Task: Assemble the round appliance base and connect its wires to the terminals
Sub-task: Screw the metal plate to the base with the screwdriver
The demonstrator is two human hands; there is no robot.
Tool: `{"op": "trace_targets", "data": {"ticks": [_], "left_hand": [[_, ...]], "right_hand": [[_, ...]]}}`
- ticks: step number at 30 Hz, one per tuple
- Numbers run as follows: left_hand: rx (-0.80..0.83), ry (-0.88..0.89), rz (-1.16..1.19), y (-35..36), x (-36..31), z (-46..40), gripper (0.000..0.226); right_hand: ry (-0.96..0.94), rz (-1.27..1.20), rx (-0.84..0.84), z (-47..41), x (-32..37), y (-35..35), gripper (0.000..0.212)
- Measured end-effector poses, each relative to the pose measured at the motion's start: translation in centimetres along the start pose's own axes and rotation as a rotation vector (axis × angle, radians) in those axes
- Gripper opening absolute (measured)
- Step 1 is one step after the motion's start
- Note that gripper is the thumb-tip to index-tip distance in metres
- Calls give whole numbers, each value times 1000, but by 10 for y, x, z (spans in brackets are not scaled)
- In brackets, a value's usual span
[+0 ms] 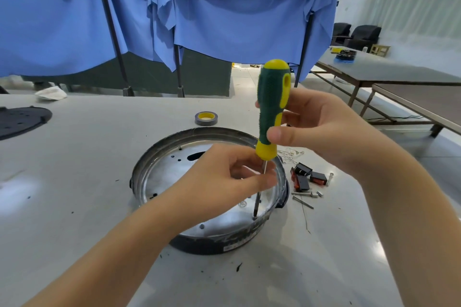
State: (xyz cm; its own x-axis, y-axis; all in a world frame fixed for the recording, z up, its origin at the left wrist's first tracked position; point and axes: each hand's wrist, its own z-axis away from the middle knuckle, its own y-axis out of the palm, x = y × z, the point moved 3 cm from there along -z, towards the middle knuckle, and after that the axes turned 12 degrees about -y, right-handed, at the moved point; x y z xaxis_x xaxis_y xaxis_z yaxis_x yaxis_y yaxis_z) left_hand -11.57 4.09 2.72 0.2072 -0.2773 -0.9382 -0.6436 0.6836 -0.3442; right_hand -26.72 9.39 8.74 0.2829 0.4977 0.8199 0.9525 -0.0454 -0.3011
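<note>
Head view. The round appliance base (199, 197), a black shell with a bright metal floor, sits on the grey table (87, 207) at lower centre of the frame. The right hand (321, 129) has its grip wrapped round the green-and-yellow handle of a screwdriver (272, 112), thumb across the front, holding the tool nearly upright. The left hand (239, 172) pinches the thin shaft just under the handle, steadying it. The tip rests on a screw (255, 218) in the metal floor, near the rim at the lower right of the base.

Step in hand, as judged: fastening the metal plate into the base; wire connection appears not yet begun. Thin wires (291, 154) lie behind the base, right of centre. Black and red switch parts (306, 178) and loose screws (305, 198) lie on the table just beside the base on its right. A roll of tape (206, 118) lies above the base; a black perforated cover (22, 120) is at the left edge.

Next move calls for downward pressure with the shaft kept square to the screw head while the right hand turns, lest the tip slip out.
</note>
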Motion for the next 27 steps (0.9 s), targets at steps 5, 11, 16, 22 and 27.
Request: {"op": "trace_targets", "data": {"ticks": [5,11,16,22,27], "left_hand": [[-127,-7,23,2,-1,1,11],[-132,-38,31,5,2,0,18],[-83,-51,97,4,4,-1,25],[-28,-32,119,9,8,-2,19],[-73,21,9,12,13,-1,14]], "right_hand": [[12,132,-37,-3,3,10,60],[-18,207,-47,-4,3,16,45],[37,-124,105,1,0,9,41],[13,-7,-15,-1,-3,3,45],[-30,163,-78,-4,-2,12,55]]}}
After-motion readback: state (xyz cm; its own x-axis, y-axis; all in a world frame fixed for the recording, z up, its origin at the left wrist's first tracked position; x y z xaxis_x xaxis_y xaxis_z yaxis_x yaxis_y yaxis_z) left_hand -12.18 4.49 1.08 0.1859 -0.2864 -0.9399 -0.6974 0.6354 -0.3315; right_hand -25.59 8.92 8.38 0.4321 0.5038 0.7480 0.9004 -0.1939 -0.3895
